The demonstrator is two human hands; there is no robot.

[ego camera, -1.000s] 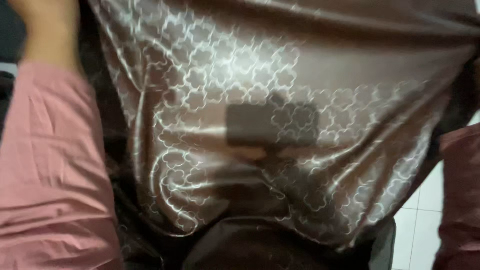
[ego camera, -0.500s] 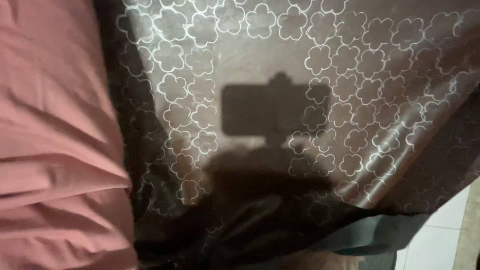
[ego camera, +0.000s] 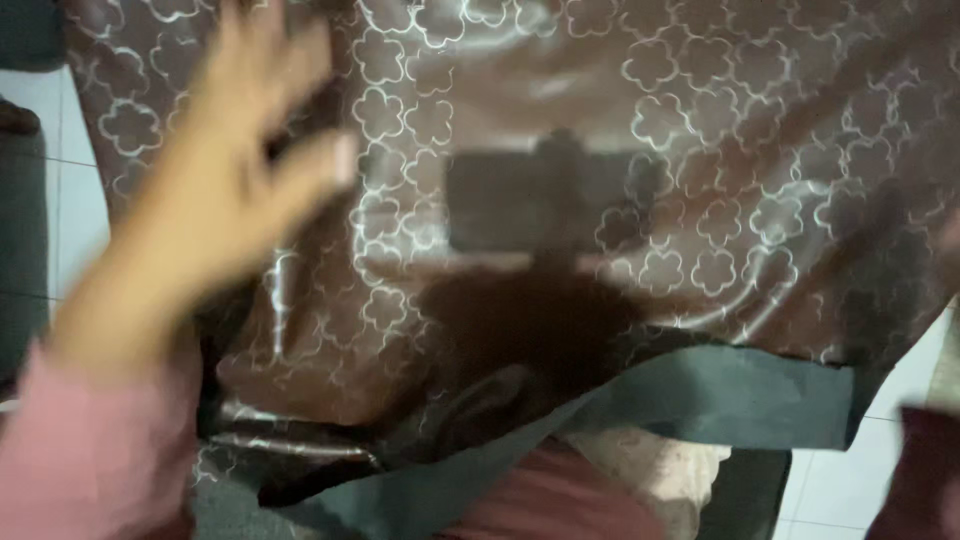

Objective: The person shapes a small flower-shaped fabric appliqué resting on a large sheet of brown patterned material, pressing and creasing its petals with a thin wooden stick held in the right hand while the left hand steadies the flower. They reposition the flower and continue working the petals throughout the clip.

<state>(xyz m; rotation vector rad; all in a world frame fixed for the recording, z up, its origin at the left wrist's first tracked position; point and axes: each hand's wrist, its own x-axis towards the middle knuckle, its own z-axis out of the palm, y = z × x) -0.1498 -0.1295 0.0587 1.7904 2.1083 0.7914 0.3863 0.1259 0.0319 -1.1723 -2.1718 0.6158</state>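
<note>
A shiny brown cloth with a pale flower-outline pattern fills most of the view, spread flat with its near edge rumpled and folded. My left hand, blurred with motion, is over the cloth's left part with fingers spread and nothing in it; the pink sleeve runs off the lower left. Only a dark red sleeve edge shows at the lower right; my right hand itself is out of view. A shadow of my head and the camera lies on the cloth's middle.
A dark grey-green surface shows under the cloth's near edge. White floor tiles appear at the left and lower right. A dark object sits at the far left edge.
My left arm has pulled back so that the hand is now in view, fingers spread over the cloth. The cloth lies flatter and its near edge and the grey surface below show more.
</note>
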